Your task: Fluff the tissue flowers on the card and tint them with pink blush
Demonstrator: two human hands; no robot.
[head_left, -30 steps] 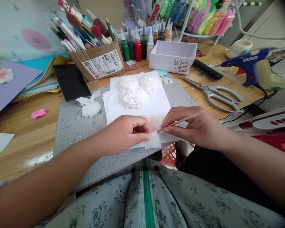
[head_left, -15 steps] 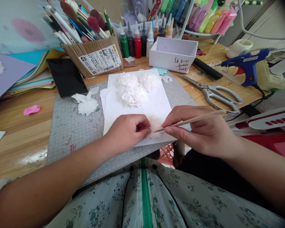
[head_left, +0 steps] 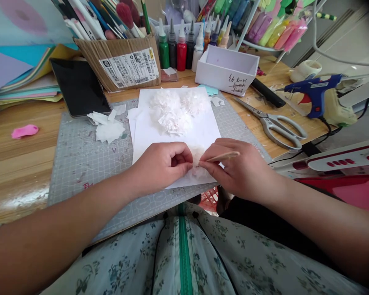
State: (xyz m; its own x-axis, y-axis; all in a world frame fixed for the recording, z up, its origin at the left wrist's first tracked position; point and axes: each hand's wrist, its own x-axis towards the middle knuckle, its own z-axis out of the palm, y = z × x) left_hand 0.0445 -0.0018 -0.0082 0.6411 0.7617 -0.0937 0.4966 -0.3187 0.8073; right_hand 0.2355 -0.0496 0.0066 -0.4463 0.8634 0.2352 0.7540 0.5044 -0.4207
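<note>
My left hand point(head_left: 161, 166) is closed in a pinch at the edge of a white ruffled paper flower point(head_left: 198, 155), at the near end of a white sheet point(head_left: 146, 137). My right hand point(head_left: 244, 168) is closed on a thin wooden stick point(head_left: 226, 156), its fingertips at the flower's other side. The stick's near tip is hidden by the fingers. Farther up the sheet lie several fluffy white paper flowers point(head_left: 174, 119), apart from both hands. Loose cut white paper pieces point(head_left: 110, 130) lie to the left.
A grey cutting mat point(head_left: 83, 164) lies beneath the sheet. Scissors point(head_left: 272, 123) and a blue glue gun point(head_left: 315, 92) are at right. Behind stand a white box point(head_left: 224, 76), paint bottles point(head_left: 181, 51) and a cardboard brush box point(head_left: 123, 61). A black tablet point(head_left: 80, 88) lies left.
My right hand has moved left, closer to my left hand, and the stick now shows shorter beyond its fingers. The whole view has shifted slightly. My left hand keeps its pinch.
</note>
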